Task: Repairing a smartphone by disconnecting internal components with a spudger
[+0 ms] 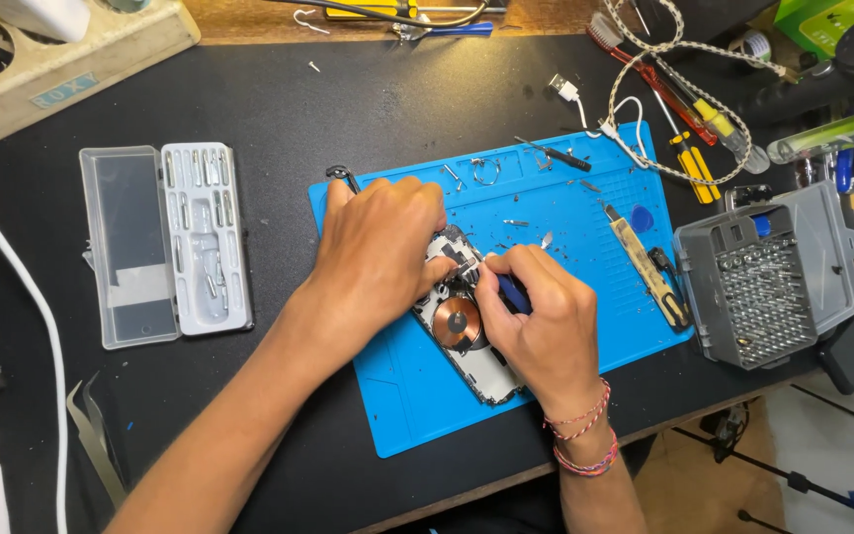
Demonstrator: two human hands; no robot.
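Blue repair mat (585, 213), black desk (279, 99), cluttered tools

The left hand (383, 247) covers the upper end of the opened phone (467, 331); the right hand (541, 321) hides most of the blue-handled tool (513, 294), its tip unseen. Screws on the blue mat (417, 396) are too small to tell apart.

mat (585, 213) blue | table (279, 109) black | coil (458, 321) copper | bit case (763, 287) grey
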